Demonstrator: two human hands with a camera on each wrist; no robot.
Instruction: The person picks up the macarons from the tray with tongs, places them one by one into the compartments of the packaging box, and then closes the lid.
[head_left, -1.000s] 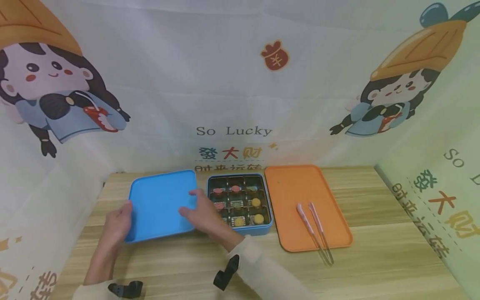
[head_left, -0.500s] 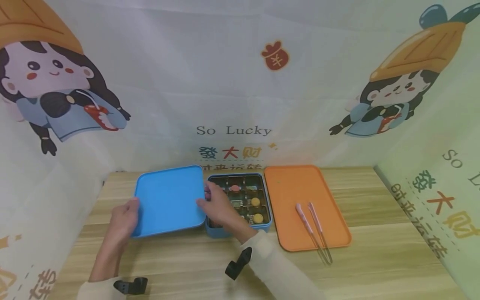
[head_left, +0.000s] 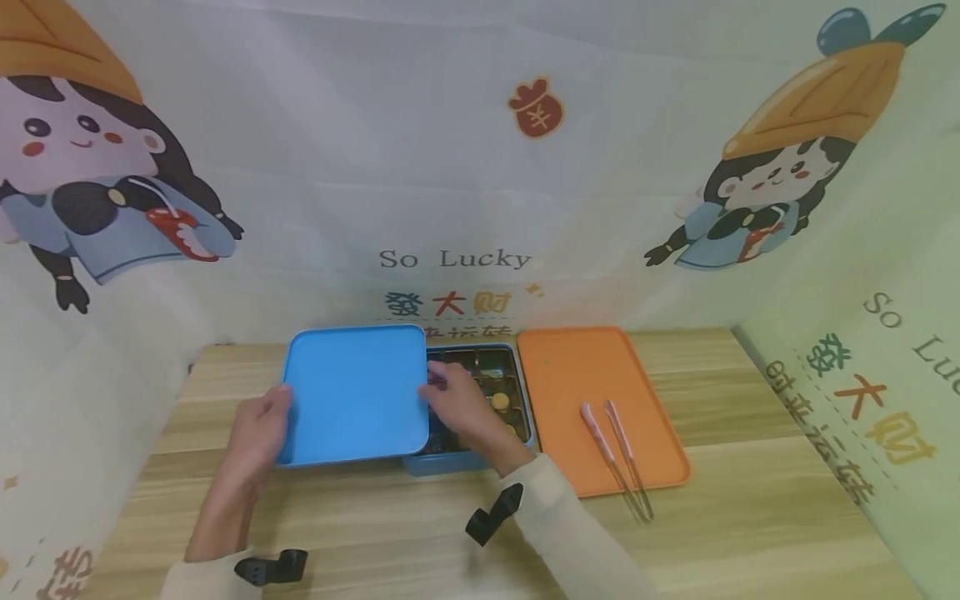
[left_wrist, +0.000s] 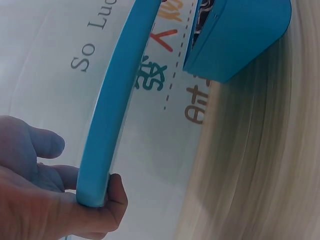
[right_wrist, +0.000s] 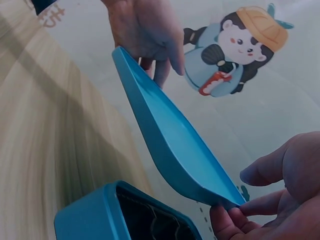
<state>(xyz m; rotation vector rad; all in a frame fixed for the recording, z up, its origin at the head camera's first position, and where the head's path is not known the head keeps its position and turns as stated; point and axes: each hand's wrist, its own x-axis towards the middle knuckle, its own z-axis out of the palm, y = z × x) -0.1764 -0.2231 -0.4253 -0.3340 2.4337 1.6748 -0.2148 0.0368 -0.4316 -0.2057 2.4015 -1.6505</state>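
Note:
Both hands hold a shallow blue lid (head_left: 356, 396) up in the air, left of the blue box and partly over it. My left hand (head_left: 258, 429) grips its left edge; in the left wrist view, fingers of the left hand (left_wrist: 55, 200) curl beneath the rim. At the opposite edge, my right hand (head_left: 461, 404) pinches the rim, and the right wrist view has its fingers curled under a corner of the lid (right_wrist: 185, 145). The uncovered blue box (head_left: 450, 463) has dark compartments. A round yellow piece (head_left: 500, 402) shows inside; the lid and right hand hide much of the rest.
Right of the box lies an orange tray (head_left: 555, 358). Tongs with pink arms (head_left: 598, 433) and a metal bend rest on it, reaching past its front edge. A printed cloth (head_left: 322, 167) stands behind the wooden table (head_left: 375, 533).
The right hand, earlier apart from the lid's right edge, has taken hold of it. Both hands have carried the lid rightward and slightly up, so it now covers part of the box.

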